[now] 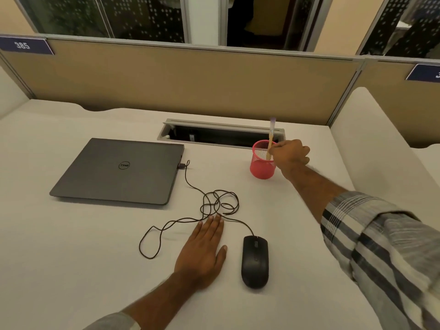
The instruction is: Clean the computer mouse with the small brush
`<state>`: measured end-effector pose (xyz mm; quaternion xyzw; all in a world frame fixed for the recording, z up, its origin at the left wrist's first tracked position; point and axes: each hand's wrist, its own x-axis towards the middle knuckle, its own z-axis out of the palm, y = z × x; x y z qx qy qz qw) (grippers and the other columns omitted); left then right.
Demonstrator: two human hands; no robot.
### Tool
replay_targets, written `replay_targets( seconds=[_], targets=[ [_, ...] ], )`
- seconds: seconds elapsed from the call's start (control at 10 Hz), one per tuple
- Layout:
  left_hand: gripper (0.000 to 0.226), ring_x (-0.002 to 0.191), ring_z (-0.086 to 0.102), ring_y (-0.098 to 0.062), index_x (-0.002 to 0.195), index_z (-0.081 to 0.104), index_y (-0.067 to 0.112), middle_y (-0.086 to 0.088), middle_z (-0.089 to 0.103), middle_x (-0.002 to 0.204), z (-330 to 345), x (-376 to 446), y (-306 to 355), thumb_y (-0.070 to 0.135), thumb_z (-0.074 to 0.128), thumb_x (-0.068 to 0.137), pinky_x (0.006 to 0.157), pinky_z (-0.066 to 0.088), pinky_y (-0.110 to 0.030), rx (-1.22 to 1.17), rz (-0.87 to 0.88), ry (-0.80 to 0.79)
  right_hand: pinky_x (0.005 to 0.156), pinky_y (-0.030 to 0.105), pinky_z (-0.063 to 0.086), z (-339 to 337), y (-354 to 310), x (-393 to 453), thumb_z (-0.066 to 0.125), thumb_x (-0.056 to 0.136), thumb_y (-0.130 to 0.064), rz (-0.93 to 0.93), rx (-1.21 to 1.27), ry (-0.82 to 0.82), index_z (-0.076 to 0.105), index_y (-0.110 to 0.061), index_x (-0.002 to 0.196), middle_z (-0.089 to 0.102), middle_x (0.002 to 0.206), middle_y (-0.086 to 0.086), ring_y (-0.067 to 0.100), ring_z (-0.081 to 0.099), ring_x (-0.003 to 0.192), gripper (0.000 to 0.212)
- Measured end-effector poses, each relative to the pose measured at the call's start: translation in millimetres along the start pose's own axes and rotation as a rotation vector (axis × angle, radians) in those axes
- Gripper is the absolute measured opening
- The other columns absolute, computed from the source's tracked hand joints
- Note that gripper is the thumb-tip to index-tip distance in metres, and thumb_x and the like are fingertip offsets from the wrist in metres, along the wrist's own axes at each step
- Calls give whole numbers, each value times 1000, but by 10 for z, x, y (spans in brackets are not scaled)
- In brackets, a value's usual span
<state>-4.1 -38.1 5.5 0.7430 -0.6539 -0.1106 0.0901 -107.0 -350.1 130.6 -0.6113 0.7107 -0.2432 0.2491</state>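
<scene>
The mouse [255, 262] looks like matt black plastic, the pink cup [262, 166] is wire mesh, and the surface [71, 258] is smooth, matt off-white.

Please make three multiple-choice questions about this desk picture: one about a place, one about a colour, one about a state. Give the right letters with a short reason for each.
1. Where does the left hand lie?
A. flat on the desk, left of the mouse
B. on the laptop
C. inside the cup

2. What colour is the mesh cup?
A. blue
B. pink-red
C. green

3. What is the state of the laptop?
A. open
B. lid closed
C. standing on its edge

Answers:
1 A: the palm rests on the desk beside the mouse.
2 B: the cup under the right hand, whose fingers pinch the small brush, is pink-red.
3 B: only the closed lid shows.
</scene>
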Motion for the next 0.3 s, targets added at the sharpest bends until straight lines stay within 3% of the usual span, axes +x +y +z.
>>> replay_targets(
  seconds=[0.1,0.3],
  targets=[
    [71,153,-24,-5,159,-15,24,9,-17,169,5,0,-1,56,3,98,122,-20,-24,9,-6,-12,99,43,44,61,-20,15,72,82,-41,58,-96,-26,63,-9,123,57,127,12,30,46,123,53],
    [69,154,-23,-6,157,-17,25,11,-20,167,10,-1,4,56,4,99,121,-23,-22,-15,-6,-2,100,43,44,146,-38,-14,75,79,-45,64,-136,-69,55,-8,131,54,134,13,31,44,127,67]
  ],
)
